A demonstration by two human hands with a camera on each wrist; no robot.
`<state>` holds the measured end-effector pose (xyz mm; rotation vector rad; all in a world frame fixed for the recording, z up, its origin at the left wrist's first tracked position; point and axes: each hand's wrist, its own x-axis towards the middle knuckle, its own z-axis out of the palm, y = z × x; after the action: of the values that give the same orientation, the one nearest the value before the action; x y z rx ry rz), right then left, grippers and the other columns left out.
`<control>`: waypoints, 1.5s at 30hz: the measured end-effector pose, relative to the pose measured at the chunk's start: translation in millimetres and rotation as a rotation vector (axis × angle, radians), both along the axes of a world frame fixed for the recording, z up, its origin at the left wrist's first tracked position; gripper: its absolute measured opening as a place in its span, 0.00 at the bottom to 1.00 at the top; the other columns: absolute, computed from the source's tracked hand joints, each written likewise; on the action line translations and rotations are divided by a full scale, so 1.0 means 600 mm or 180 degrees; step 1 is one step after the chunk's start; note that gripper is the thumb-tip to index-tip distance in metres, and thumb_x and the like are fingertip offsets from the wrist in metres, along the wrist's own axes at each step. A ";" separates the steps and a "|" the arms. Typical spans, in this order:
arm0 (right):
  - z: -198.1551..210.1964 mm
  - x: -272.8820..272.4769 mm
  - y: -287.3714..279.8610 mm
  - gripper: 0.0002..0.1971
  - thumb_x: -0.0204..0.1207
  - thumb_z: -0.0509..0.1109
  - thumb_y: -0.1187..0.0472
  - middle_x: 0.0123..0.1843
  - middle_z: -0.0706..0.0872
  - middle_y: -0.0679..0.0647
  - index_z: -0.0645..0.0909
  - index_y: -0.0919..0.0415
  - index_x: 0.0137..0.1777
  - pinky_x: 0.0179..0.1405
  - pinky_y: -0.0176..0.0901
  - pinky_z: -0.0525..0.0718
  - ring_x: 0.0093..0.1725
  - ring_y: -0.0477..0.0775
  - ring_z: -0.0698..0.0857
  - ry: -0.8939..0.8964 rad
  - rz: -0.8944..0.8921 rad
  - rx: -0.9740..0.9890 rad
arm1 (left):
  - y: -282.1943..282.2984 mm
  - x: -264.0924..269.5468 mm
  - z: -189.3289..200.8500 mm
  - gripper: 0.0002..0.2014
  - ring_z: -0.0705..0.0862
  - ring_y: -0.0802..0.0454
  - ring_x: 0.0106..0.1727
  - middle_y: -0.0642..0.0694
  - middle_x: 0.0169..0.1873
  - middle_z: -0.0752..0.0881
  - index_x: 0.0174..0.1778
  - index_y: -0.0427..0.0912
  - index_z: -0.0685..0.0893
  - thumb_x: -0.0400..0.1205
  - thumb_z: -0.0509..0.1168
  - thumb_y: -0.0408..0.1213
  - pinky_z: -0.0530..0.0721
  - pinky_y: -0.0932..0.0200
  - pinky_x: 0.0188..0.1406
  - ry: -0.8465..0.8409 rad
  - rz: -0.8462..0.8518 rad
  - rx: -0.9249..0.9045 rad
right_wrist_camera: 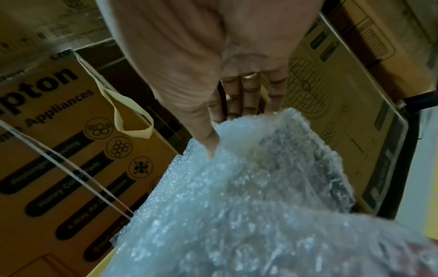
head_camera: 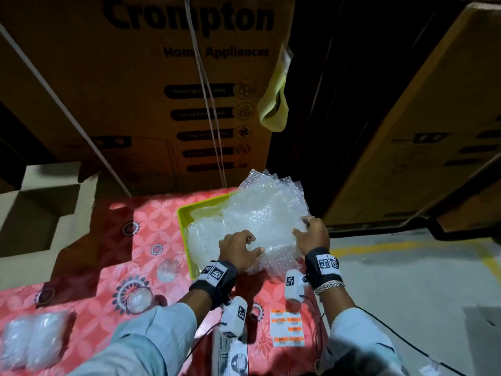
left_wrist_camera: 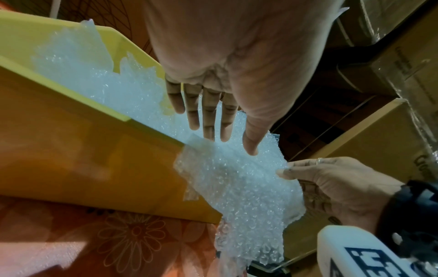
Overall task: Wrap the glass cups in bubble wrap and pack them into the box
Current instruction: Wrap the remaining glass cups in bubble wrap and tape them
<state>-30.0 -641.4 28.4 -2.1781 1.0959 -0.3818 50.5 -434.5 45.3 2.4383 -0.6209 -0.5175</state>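
A stack of bubble wrap (head_camera: 265,213) sheets fills a yellow tray (head_camera: 187,221) on the red flowered tablecloth. My left hand (head_camera: 254,244) rests on the near part of the wrap, fingers spread and thumb tip touching it (left_wrist_camera: 238,146). At the wrap's right edge my right hand (head_camera: 301,226) pinches the top sheet, thumb on top and fingers behind it (right_wrist_camera: 220,135). Two bare glass cups (head_camera: 168,267) (head_camera: 138,299) stand left of the tray. An open cardboard box (head_camera: 65,215) sits at the far left.
Wrapped bundles (head_camera: 32,337) lie at the near left corner. A sheet of orange stickers (head_camera: 287,328) lies between my forearms. Big printed cartons (head_camera: 162,90) stand close behind the table. The table's right edge drops to grey floor (head_camera: 406,280).
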 end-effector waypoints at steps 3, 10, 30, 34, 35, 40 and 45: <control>0.006 -0.007 -0.003 0.09 0.72 0.82 0.61 0.51 0.87 0.53 0.84 0.50 0.41 0.56 0.59 0.86 0.53 0.62 0.86 -0.0188 -0.0023 -0.0276 | -0.006 -0.005 -0.002 0.17 0.80 0.46 0.66 0.52 0.57 0.88 0.57 0.48 0.87 0.81 0.74 0.56 0.67 0.50 0.68 -0.0032 -0.0017 0.0151; 0.064 -0.036 0.013 0.09 0.76 0.74 0.70 0.48 0.86 0.55 0.78 0.57 0.40 0.53 0.49 0.84 0.51 0.55 0.86 -0.1375 0.0252 0.0422 | -0.010 -0.013 0.010 0.18 0.82 0.45 0.69 0.50 0.62 0.89 0.59 0.50 0.88 0.83 0.70 0.59 0.67 0.48 0.70 -0.0079 0.0252 0.0203; 0.166 -0.080 0.225 0.26 0.89 0.64 0.63 0.56 0.93 0.59 0.64 0.45 0.83 0.21 0.48 0.79 0.24 0.57 0.76 -0.2050 0.1649 0.2115 | 0.242 -0.027 0.113 0.35 0.85 0.42 0.43 0.34 0.55 0.91 0.75 0.54 0.76 0.80 0.68 0.15 0.84 0.57 0.30 0.1159 0.1186 -0.3071; 0.149 -0.077 0.300 0.24 0.88 0.64 0.71 0.58 0.93 0.53 0.74 0.50 0.80 0.32 0.38 0.84 0.30 0.46 0.83 -0.1968 0.2007 0.1567 | 0.318 -0.023 0.124 0.21 0.88 0.47 0.48 0.40 0.51 0.90 0.74 0.52 0.77 0.87 0.68 0.31 0.85 0.59 0.36 0.1031 0.1700 -0.2862; 0.146 -0.073 0.321 0.23 0.87 0.63 0.75 0.60 0.93 0.51 0.80 0.52 0.75 0.42 0.40 0.89 0.39 0.46 0.88 -0.1924 0.2062 0.1519 | 0.331 -0.026 0.128 0.20 0.89 0.47 0.48 0.42 0.55 0.89 0.75 0.52 0.74 0.88 0.69 0.40 0.87 0.56 0.38 0.1268 0.1848 -0.2733; 0.141 -0.044 0.439 0.22 0.84 0.62 0.79 0.68 0.89 0.49 0.88 0.58 0.68 0.73 0.45 0.82 0.70 0.45 0.85 -0.1713 0.2104 0.1547 | 0.379 -0.043 0.095 0.37 0.90 0.44 0.39 0.40 0.54 0.89 0.77 0.52 0.59 0.81 0.77 0.33 0.88 0.48 0.43 0.2083 0.2018 -0.2266; 0.154 -0.027 0.517 0.22 0.83 0.61 0.81 0.66 0.90 0.51 0.87 0.61 0.67 0.66 0.35 0.83 0.66 0.44 0.88 -0.1917 0.1783 0.1720 | 0.465 -0.007 0.072 0.27 0.80 0.50 0.24 0.32 0.35 0.83 0.68 0.42 0.70 0.78 0.66 0.15 0.80 0.58 0.27 0.1739 0.2315 -0.2257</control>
<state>-46.3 -331.0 120.9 -1.6218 0.1981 -0.3877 46.2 -155.4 88.5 1.5751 0.2863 -0.5012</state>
